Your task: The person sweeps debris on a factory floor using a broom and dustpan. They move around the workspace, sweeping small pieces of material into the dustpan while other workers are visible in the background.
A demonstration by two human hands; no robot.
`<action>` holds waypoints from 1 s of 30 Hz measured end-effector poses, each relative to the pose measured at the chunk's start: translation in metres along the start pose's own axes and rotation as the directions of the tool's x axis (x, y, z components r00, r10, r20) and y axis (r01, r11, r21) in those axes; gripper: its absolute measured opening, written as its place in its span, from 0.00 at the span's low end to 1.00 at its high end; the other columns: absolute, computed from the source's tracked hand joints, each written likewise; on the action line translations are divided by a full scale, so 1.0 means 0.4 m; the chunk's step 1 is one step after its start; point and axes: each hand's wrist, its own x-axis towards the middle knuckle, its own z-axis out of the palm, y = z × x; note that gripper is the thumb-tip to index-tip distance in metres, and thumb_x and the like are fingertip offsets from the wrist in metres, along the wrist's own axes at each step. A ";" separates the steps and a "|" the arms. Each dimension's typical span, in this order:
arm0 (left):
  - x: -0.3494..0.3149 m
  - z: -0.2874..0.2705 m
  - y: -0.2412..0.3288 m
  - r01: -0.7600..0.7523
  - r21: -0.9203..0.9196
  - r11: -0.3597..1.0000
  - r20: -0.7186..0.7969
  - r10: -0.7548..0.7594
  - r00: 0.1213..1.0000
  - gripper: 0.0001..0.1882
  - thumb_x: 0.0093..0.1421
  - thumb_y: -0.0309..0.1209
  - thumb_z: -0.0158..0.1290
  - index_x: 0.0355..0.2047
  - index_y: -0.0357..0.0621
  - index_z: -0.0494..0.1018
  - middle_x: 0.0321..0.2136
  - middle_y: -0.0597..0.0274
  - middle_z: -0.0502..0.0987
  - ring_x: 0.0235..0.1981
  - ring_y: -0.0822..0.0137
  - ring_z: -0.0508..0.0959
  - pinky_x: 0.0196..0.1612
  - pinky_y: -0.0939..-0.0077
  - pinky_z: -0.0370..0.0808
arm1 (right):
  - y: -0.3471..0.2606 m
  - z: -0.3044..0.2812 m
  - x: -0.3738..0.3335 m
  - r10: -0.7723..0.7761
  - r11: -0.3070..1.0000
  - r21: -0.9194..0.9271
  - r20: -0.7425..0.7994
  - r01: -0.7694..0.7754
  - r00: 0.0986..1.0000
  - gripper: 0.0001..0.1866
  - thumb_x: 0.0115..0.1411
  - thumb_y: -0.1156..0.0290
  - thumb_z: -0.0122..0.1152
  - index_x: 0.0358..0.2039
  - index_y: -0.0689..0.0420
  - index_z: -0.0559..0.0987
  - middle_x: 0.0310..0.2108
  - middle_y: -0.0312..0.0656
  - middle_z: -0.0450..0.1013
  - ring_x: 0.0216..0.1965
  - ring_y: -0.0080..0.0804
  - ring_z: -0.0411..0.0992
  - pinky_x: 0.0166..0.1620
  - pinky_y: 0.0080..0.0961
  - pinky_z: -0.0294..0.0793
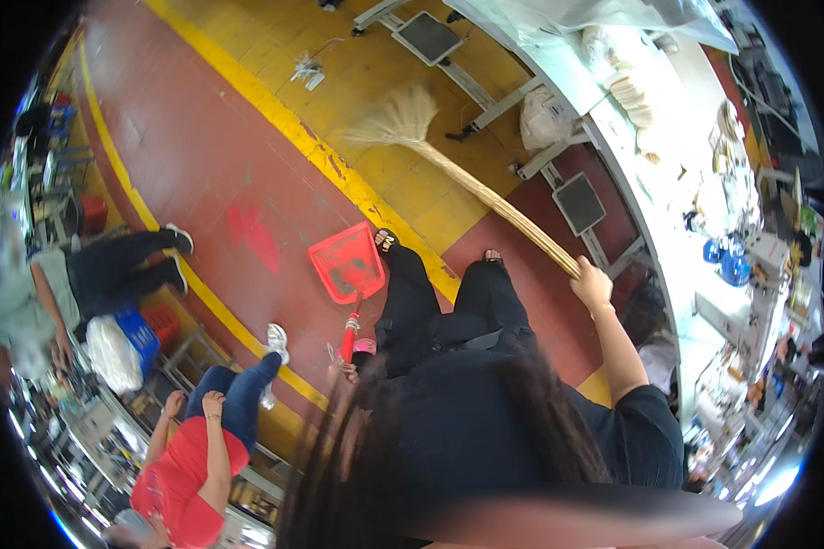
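My right hand [592,285] is wrapped round the upper end of a straw broom's pale handle [494,199]. The broom's bristles [398,119] fan out over the yellow floor ahead, beyond the yellow line. A red long-handled dustpan [347,263] is near my left foot, with grey dust or wear marks on its pan. My left hand [341,370] is closed at the top of the dustpan's red handle; strands of dark hair partly cover this hand and forearm.
A long white workbench [636,174] with fabric pieces runs along the right, with foot pedals [579,203] beneath. Small white litter [309,71] lies ahead. On the left are a person in red [192,467], another in dark trousers [124,274], and a white bag [114,355].
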 end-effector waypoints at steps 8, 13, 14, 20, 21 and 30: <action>-0.012 0.119 0.258 -0.186 0.557 0.809 -0.123 0.302 0.945 0.12 0.55 0.40 0.44 0.20 0.49 0.61 0.07 0.68 0.58 0.04 0.72 0.57 0.07 0.80 0.50 | -0.132 0.182 -0.242 0.443 0.655 0.558 0.263 -0.510 0.857 0.16 0.44 0.70 0.56 0.36 0.57 0.69 0.19 0.42 0.70 0.18 0.32 0.70 0.19 0.28 0.69; -0.025 0.132 0.304 -0.240 0.589 0.772 -0.039 0.324 0.945 0.13 0.55 0.41 0.46 0.18 0.51 0.60 0.07 0.70 0.60 0.03 0.75 0.57 0.05 0.81 0.51 | -0.357 0.296 0.053 0.049 -0.361 0.711 0.661 -0.603 0.749 0.06 0.52 0.73 0.50 0.25 0.53 0.62 0.13 0.33 0.58 0.11 0.20 0.58 0.10 0.18 0.58; -0.026 0.124 0.310 -0.250 0.569 0.783 -0.036 0.327 0.944 0.13 0.54 0.41 0.46 0.18 0.51 0.60 0.07 0.70 0.59 0.03 0.74 0.57 0.05 0.81 0.51 | -0.403 0.302 0.094 -0.013 -0.418 0.627 0.719 -0.657 0.695 0.06 0.50 0.72 0.50 0.27 0.54 0.63 0.13 0.33 0.58 0.11 0.21 0.58 0.12 0.18 0.60; -0.032 0.096 0.370 -0.242 0.527 0.815 0.001 0.284 0.959 0.13 0.55 0.40 0.45 0.20 0.49 0.60 0.08 0.69 0.60 0.05 0.74 0.60 0.06 0.82 0.52 | -0.386 0.177 0.018 -0.373 -0.708 0.311 0.597 -0.634 0.710 0.07 0.53 0.75 0.49 0.27 0.53 0.60 0.12 0.30 0.57 0.11 0.14 0.56 0.10 0.12 0.57; -0.028 0.104 0.375 -0.273 0.579 0.768 0.015 0.324 0.946 0.13 0.56 0.40 0.44 0.20 0.49 0.59 0.08 0.69 0.60 0.04 0.74 0.59 0.06 0.82 0.51 | -0.344 0.146 -0.024 -0.335 -0.712 0.322 0.625 -0.624 0.705 0.07 0.53 0.74 0.49 0.27 0.53 0.60 0.12 0.30 0.58 0.10 0.14 0.56 0.10 0.11 0.57; -0.002 0.229 0.443 -0.165 0.704 0.691 0.010 0.223 0.975 0.11 0.55 0.38 0.43 0.20 0.49 0.60 0.08 0.68 0.59 0.05 0.72 0.57 0.07 0.78 0.51 | -0.380 0.226 -0.062 -0.127 -0.601 0.410 0.799 -0.687 0.588 0.09 0.53 0.73 0.49 0.31 0.55 0.59 0.10 0.31 0.59 0.08 0.20 0.59 0.10 0.18 0.62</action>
